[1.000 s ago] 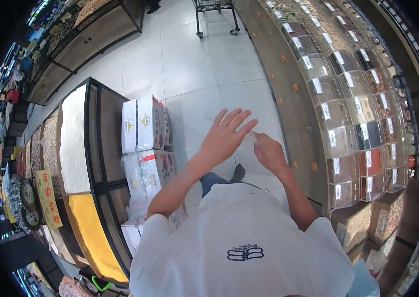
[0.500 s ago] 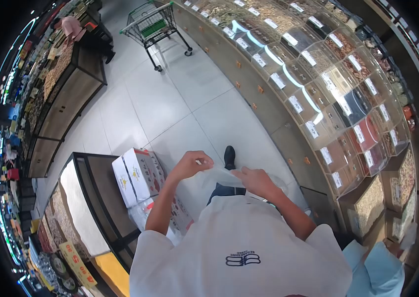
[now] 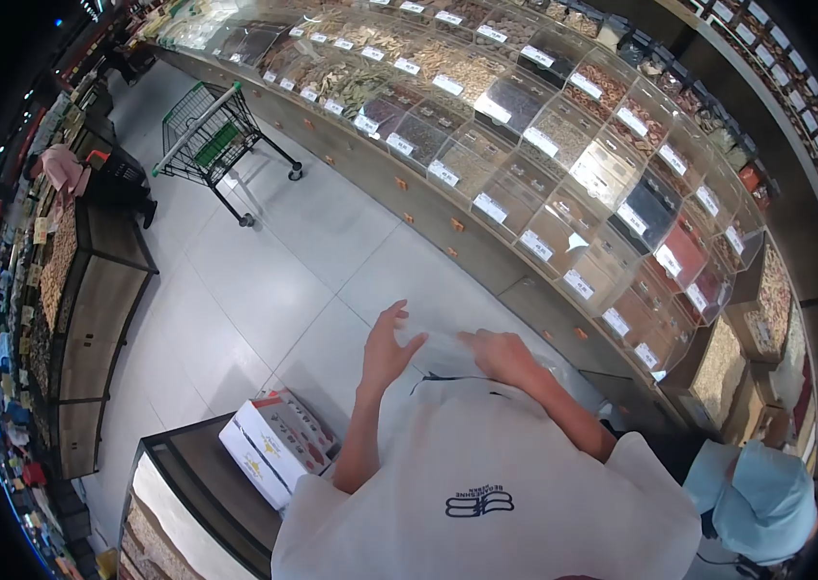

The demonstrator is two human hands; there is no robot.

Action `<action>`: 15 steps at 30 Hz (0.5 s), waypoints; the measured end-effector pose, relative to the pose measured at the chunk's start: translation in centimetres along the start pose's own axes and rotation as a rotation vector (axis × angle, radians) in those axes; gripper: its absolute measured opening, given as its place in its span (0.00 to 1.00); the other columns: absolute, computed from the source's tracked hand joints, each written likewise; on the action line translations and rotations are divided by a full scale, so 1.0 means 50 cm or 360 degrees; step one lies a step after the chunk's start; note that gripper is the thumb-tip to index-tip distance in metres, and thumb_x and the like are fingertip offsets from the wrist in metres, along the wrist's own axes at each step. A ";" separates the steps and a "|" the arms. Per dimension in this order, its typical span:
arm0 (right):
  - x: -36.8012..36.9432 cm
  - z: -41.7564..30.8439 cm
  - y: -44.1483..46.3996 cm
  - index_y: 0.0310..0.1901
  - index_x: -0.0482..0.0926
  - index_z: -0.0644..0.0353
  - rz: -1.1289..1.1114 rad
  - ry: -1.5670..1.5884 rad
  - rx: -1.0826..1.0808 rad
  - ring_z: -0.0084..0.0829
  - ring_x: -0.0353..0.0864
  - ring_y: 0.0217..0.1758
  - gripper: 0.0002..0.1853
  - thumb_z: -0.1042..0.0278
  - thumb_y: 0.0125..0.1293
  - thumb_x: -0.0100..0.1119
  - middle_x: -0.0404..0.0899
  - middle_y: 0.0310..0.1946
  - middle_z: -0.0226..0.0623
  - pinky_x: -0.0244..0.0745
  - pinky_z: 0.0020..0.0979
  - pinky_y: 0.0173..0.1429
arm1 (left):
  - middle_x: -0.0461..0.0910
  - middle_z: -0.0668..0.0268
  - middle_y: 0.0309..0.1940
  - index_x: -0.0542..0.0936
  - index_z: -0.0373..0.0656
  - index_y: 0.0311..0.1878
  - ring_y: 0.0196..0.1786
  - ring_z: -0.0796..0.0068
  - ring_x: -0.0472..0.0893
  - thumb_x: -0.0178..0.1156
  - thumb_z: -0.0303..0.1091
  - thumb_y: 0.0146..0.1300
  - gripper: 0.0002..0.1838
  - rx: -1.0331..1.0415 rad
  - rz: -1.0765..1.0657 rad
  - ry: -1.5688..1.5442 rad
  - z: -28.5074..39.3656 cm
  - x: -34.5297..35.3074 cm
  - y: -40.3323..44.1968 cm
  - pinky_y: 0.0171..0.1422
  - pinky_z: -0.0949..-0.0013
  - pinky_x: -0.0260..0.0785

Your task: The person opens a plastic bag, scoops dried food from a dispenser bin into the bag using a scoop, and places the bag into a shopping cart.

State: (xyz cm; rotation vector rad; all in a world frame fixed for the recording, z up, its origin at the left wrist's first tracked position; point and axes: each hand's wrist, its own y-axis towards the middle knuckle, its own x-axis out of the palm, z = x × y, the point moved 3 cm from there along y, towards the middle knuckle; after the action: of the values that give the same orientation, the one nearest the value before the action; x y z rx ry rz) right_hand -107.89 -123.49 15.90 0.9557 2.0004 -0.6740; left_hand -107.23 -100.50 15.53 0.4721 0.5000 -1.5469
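My left hand [image 3: 391, 346] is raised in front of my chest, its thumb and fingers apart with nothing between them. Across from it, my right hand [image 3: 503, 358] has its fingers closed on a thin clear plastic bag [image 3: 444, 350]. The bag spreads in the gap between my hands, and more of it shows beyond the right one. Its edges are faint against the pale floor, so I cannot tell whether its mouth is open.
Clear-lidded bulk bins [image 3: 525, 145] with dried goods line the right side. A green-trimmed shopping cart [image 3: 211, 135] stands ahead on the tiles. White cartons [image 3: 269, 449] sit left of me. A person in pink [image 3: 66, 174] works far left; someone in pale blue [image 3: 757, 498] is close behind right.
My left hand has come off the bag and its fingers have spread. My right hand keeps hold of it. The view has turned, so the cart and cartons appear lower.
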 end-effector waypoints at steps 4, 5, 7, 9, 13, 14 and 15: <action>-0.020 0.036 0.026 0.57 0.76 0.55 0.0091 0.0118 0.0100 0.45 0.81 0.41 0.23 0.76 0.57 0.54 0.79 0.38 0.44 0.77 0.42 0.43 | 0.82 0.59 0.40 0.80 0.40 0.50 0.40 0.65 0.81 0.60 0.18 0.57 0.16 0.0067 0.0128 -0.0187 -0.022 -0.022 0.097 0.44 0.67 0.73; -0.019 0.047 0.024 0.57 0.76 0.54 0.0118 0.0142 0.0115 0.45 0.81 0.41 0.23 0.75 0.58 0.54 0.79 0.38 0.44 0.77 0.42 0.44 | 0.82 0.60 0.38 0.82 0.40 0.44 0.38 0.67 0.80 0.55 0.14 0.56 0.15 0.0151 0.0285 -0.0173 -0.017 -0.028 0.115 0.41 0.69 0.73; -0.018 0.074 0.026 0.58 0.76 0.55 0.0080 0.0204 0.0173 0.46 0.81 0.42 0.23 0.75 0.58 0.55 0.80 0.39 0.44 0.77 0.43 0.44 | 0.80 0.60 0.38 0.81 0.40 0.44 0.42 0.65 0.80 0.54 0.14 0.54 0.16 0.0104 0.0328 0.0059 -0.029 -0.038 0.143 0.45 0.67 0.73; -0.031 0.104 0.030 0.58 0.75 0.55 -0.0014 0.0344 0.0258 0.47 0.80 0.43 0.23 0.74 0.58 0.55 0.80 0.42 0.44 0.76 0.44 0.46 | 0.79 0.59 0.42 0.79 0.41 0.48 0.47 0.62 0.79 0.56 0.16 0.55 0.17 -0.0013 0.0363 0.0169 -0.031 -0.034 0.174 0.50 0.63 0.73; -0.059 0.166 0.041 0.57 0.76 0.56 0.0031 0.0414 0.0296 0.48 0.80 0.45 0.22 0.73 0.58 0.56 0.80 0.42 0.44 0.75 0.44 0.49 | 0.75 0.56 0.54 0.72 0.41 0.59 0.57 0.55 0.75 0.65 0.24 0.55 0.27 0.0017 0.0256 0.0208 0.052 -0.004 0.210 0.60 0.59 0.69; -0.060 0.188 0.045 0.57 0.76 0.56 0.0089 0.0441 0.0244 0.48 0.80 0.45 0.22 0.73 0.58 0.55 0.80 0.43 0.45 0.75 0.44 0.50 | 0.74 0.54 0.57 0.70 0.41 0.62 0.59 0.53 0.73 0.68 0.27 0.54 0.31 0.0111 0.0195 0.0268 0.085 0.010 0.217 0.63 0.58 0.68; -0.067 0.210 0.053 0.56 0.76 0.57 0.0152 0.0465 0.0180 0.48 0.80 0.46 0.22 0.73 0.58 0.55 0.80 0.43 0.45 0.75 0.44 0.50 | 0.70 0.52 0.61 0.66 0.40 0.66 0.63 0.51 0.70 0.73 0.33 0.52 0.39 0.0175 0.0043 0.0370 0.110 0.026 0.226 0.66 0.56 0.64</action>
State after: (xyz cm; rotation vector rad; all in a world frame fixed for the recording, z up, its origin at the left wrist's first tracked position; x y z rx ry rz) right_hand -99.89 -130.87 12.76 1.2698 2.1695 -0.6286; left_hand -95.95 -105.04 18.97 0.7460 0.5861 -1.5066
